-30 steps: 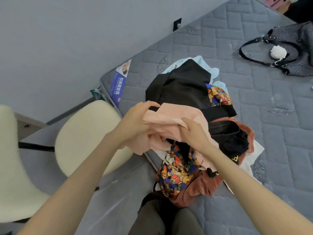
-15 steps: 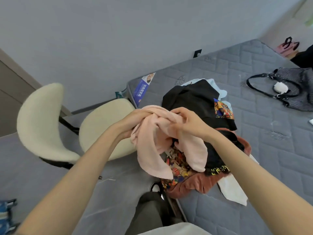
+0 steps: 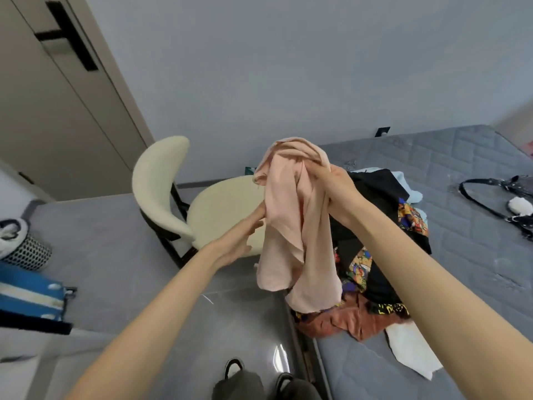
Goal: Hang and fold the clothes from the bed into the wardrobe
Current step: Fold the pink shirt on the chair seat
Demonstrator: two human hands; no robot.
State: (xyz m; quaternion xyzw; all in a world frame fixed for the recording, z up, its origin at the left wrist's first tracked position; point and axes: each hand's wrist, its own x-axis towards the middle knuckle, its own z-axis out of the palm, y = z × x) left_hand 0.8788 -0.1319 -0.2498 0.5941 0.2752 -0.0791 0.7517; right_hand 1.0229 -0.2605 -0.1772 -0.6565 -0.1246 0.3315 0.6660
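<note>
A pale pink garment [image 3: 291,215] hangs bunched in the air above the bed's near left corner. My right hand [image 3: 336,186] grips its upper part. My left hand [image 3: 245,235] reaches in from the left with fingers fairly straight, its fingertips touching the garment's left side. Behind and below lies the pile of clothes [image 3: 383,255] on the grey quilted bed [image 3: 461,284]: black pieces, a colourful cartoon print, a rust-brown garment, a light blue one and a white one. A wardrobe door [image 3: 57,111] with a black handle stands at the upper left.
A cream chair [image 3: 178,197] stands on the floor left of the bed, right behind the garment. A black handbag [image 3: 507,194] lies on the bed at the far right. A mesh basket [image 3: 20,243] and a blue-striped object [image 3: 28,295] sit at the left edge.
The pink garment has been lifted off the pile and now hangs from my right hand. My left hand has let go and slid down to its side. The view has tilted up.
</note>
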